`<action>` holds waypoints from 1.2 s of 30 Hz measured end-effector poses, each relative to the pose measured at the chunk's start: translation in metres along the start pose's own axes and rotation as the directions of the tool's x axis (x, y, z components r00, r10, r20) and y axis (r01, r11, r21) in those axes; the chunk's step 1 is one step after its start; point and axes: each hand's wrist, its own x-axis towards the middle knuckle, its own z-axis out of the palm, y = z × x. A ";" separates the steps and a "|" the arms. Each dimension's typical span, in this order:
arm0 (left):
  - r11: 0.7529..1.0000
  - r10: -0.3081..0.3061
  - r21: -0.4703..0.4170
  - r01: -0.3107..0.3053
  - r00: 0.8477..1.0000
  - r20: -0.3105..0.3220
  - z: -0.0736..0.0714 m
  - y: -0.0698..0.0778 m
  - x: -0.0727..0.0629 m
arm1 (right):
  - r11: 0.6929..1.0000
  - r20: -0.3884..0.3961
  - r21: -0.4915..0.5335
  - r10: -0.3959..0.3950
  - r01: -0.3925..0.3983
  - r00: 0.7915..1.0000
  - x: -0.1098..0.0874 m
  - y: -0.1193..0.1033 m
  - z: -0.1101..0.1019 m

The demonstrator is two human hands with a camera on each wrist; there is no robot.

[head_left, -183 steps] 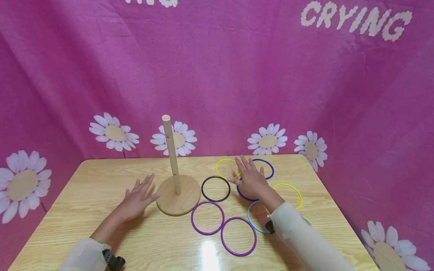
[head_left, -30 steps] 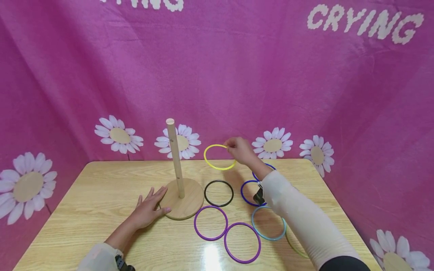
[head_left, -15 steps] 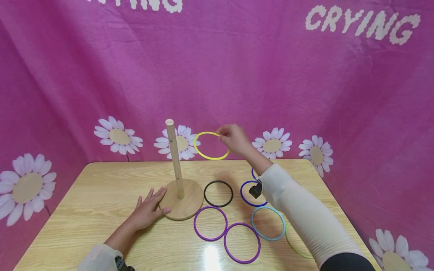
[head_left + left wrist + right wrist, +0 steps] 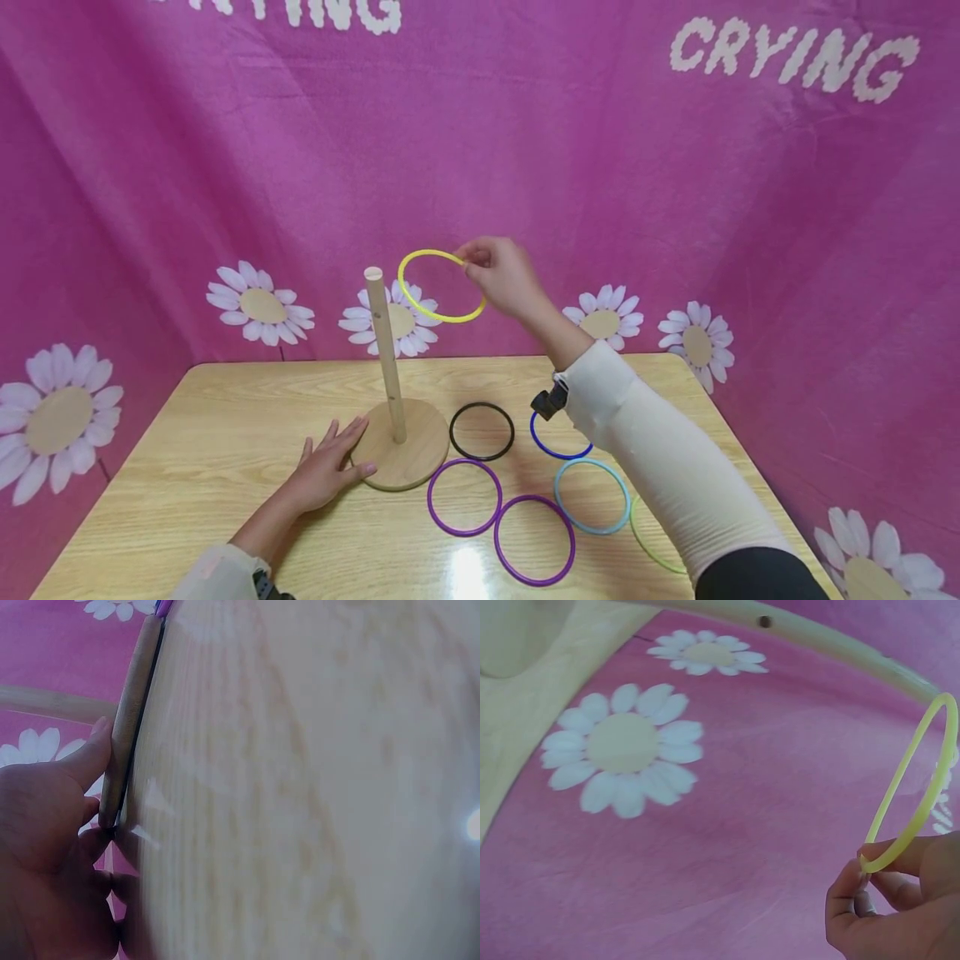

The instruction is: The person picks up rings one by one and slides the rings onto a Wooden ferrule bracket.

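Note:
My right hand (image 4: 498, 279) pinches a thin yellow ring (image 4: 450, 319) between thumb and fingers, up in the air right of a wooden post (image 4: 386, 358). The ring is tilted, its left side near the height of the post's top and apart from it in the head view. The post rises from a round wooden base (image 4: 427, 437) on the table. My left hand (image 4: 324, 475) rests at the left edge of that base, fingers extended. In the left wrist view the thumb (image 4: 90, 754) lies against the base's rim (image 4: 131, 712).
On the table (image 4: 247, 400), right of the base, lie a black ring (image 4: 482, 459), two purple rings (image 4: 429, 497), a light blue ring (image 4: 600, 533), a blue ring (image 4: 562, 457) and a yellow-green ring (image 4: 639, 533). My right forearm covers part of that side. A pink curtain (image 4: 480, 167) surrounds the table.
The right hand has lifted the yellow ring off the table and carried it up and left towards the post's top. The left hand, earlier beside the base, now touches it.

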 end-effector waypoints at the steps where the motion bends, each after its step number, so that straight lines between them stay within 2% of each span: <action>1: 1.000 0.001 -0.001 -0.001 1.000 0.000 0.000 0.000 0.000 | 1.000 -0.004 0.007 -0.003 0.003 1.000 0.001 -0.004 0.000; 9: 1.000 0.005 -0.004 -0.005 1.000 0.001 0.000 0.000 -0.001 | 0.999 -0.011 0.045 -0.015 0.015 1.000 0.004 -0.033 0.007; 17: 1.000 0.010 0.002 -0.010 1.000 0.004 0.001 -0.002 0.000 | 0.999 0.036 0.032 -0.011 0.010 0.999 0.003 -0.043 0.028; 26: 1.000 -0.001 0.003 0.001 1.000 0.009 0.000 -0.002 -0.001 | 1.000 0.094 -0.018 -0.016 0.018 0.995 -0.006 -0.027 0.052; 32: 1.000 -0.001 0.004 0.001 1.000 0.012 0.000 -0.001 -0.001 | 0.996 0.092 -0.087 -0.002 0.010 0.996 -0.012 -0.012 0.064; 36: 1.000 -0.003 0.013 0.003 1.000 0.011 0.000 -0.001 0.000 | 0.996 0.092 -0.086 -0.005 0.013 0.996 -0.016 0.000 0.072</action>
